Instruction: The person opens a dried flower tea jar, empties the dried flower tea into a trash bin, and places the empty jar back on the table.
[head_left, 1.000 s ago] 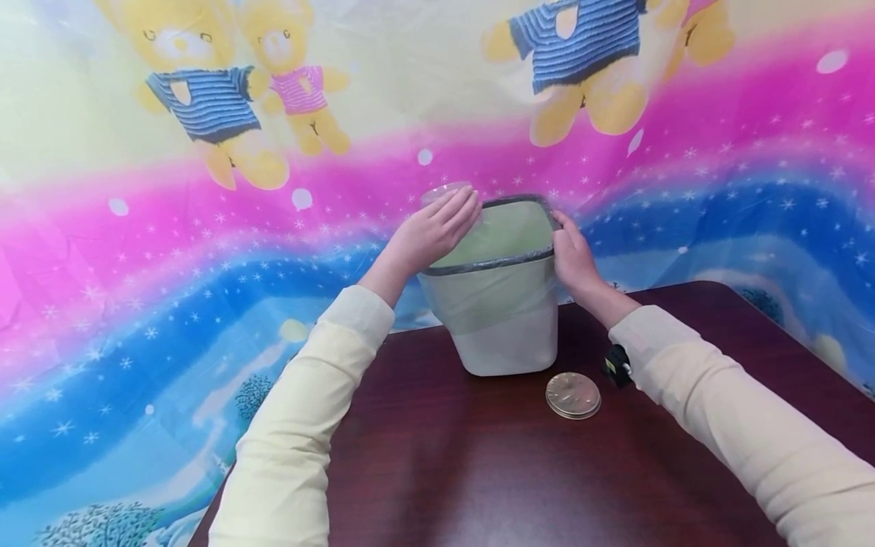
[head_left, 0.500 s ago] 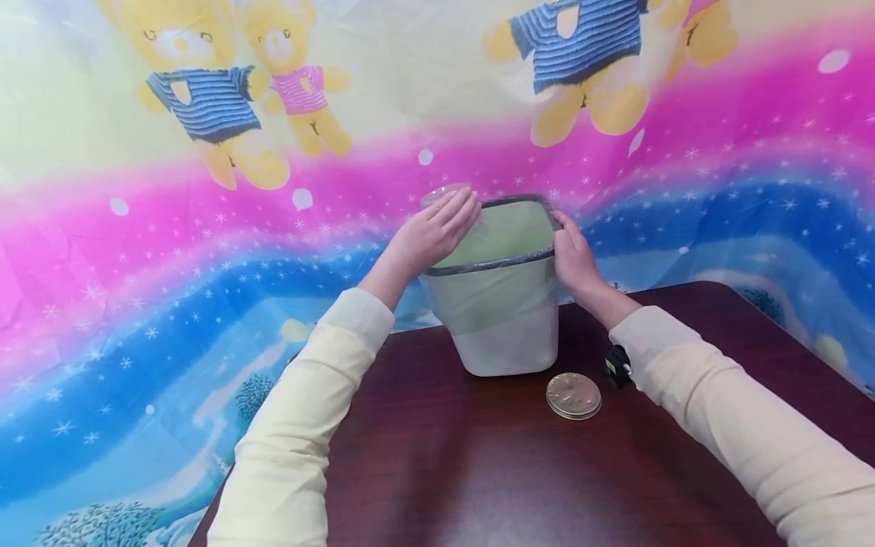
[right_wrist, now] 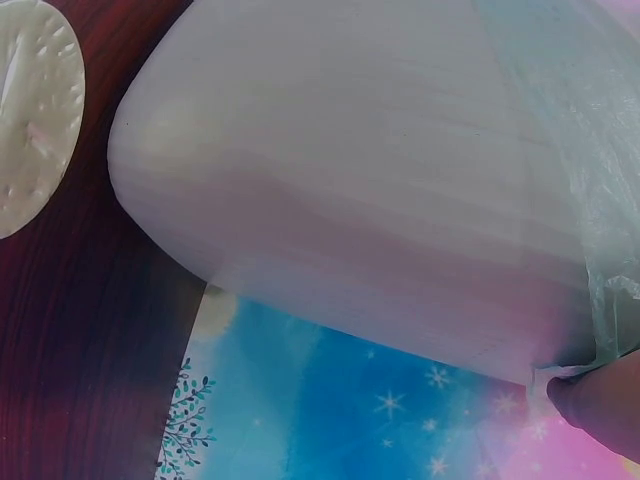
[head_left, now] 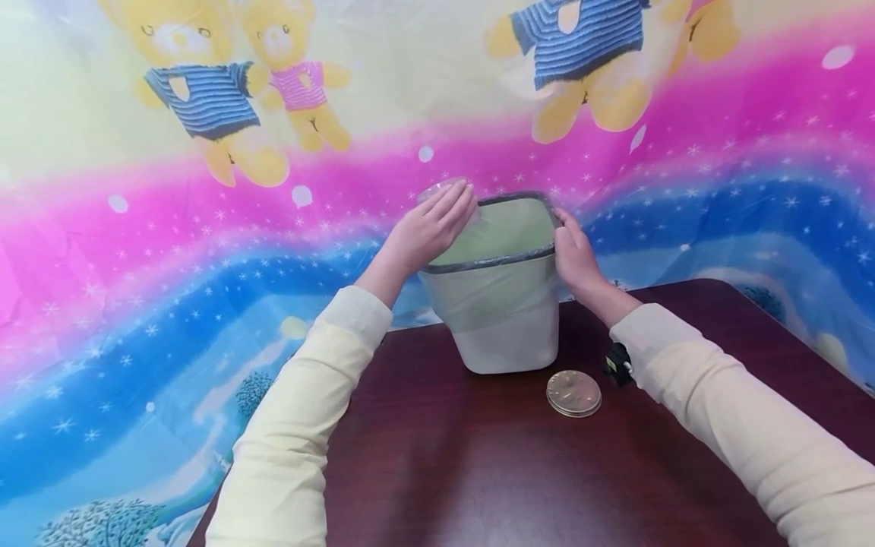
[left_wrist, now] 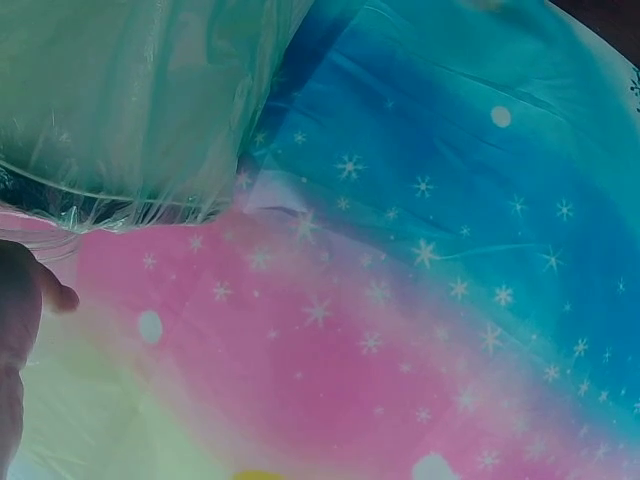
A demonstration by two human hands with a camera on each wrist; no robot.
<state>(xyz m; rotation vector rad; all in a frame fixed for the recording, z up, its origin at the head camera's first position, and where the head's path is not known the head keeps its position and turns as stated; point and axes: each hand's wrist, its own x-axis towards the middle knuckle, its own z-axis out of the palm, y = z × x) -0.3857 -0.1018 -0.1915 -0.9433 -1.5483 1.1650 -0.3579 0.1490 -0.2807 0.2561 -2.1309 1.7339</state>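
Bin (head_left: pixel 509 348) with a see-through bag (right_wrist: pixel 600 150) over its top edge stands on the brown table (head_left: pixel 499 471) near a flat, round disc (head_left: pixel 574 393), with the right hand (head_left: pixel 576 252) holding its edge and the left hand's (head_left: pixel 429 230) straight-looking fingers across from it, gripping what I cannot tell.

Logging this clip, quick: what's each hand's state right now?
Left hand: closed, holding a clear plastic item, exact type unclear.
Right hand: closed, gripping the bin near its top edge.
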